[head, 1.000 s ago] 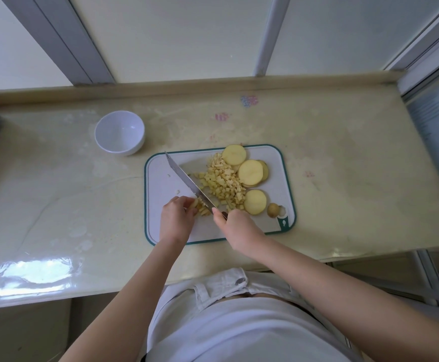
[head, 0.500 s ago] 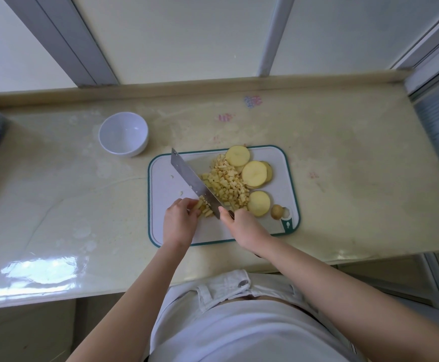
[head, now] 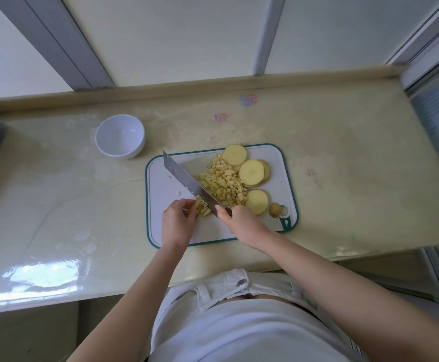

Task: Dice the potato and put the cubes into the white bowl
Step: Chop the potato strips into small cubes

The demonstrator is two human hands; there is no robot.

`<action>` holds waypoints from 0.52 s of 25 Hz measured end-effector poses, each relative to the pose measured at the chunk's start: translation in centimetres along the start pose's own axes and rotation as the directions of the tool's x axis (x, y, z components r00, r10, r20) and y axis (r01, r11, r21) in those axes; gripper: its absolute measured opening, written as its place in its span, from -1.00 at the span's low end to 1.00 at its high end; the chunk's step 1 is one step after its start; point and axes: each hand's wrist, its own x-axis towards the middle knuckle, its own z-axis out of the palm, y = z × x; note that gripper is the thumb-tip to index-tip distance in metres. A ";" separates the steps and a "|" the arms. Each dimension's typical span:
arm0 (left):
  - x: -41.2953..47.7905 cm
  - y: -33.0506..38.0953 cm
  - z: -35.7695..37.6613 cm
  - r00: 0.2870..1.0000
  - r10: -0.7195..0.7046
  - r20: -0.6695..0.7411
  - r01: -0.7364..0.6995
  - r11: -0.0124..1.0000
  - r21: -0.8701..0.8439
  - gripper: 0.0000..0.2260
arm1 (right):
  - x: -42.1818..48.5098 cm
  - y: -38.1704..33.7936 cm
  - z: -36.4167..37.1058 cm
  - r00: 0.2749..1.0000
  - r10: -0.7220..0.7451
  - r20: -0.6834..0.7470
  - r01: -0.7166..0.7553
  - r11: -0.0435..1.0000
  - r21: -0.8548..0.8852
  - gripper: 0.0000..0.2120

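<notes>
Curled left fingers (head: 184, 204) pinch potato strips (head: 203, 208) (right hand (head: 240, 222) grips knife (head: 184, 176)).

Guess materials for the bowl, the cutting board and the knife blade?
The white bowl is glossy, smooth and evenly white: ceramic or melamine, can't tell which. The cutting board is likely plastic: thin, matte white, with a teal moulded rim. The knife blade is metal, probably stainless steel, going by its grey reflective sheen.

Potato cubes (head: 223, 182) heaped on board (head: 161, 184), round slices (head: 251, 172) touching right; white bowl (head: 120, 135) upright, apparently empty, apart leftward.
</notes>
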 end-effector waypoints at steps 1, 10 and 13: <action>-0.1 0.1 0.0 1.000 -0.003 0.004 0.003 1.000 -0.009 -0.86 | 0.0 0.1 0.1 1.000 0.001 -0.006 -0.001 1.000 0.008 -0.44; 0.9 1.2 0.7 0.998 0.025 0.051 -0.023 0.999 -0.024 -0.84 | 0.2 0.2 -0.4 0.997 0.018 -0.075 -0.021 0.999 -0.032 -0.44; 1.0 1.2 0.5 0.998 0.031 0.057 -0.031 1.000 -0.003 -0.84 | 0.0 0.1 0.5 0.995 0.010 -0.096 -0.019 0.995 -0.097 -0.46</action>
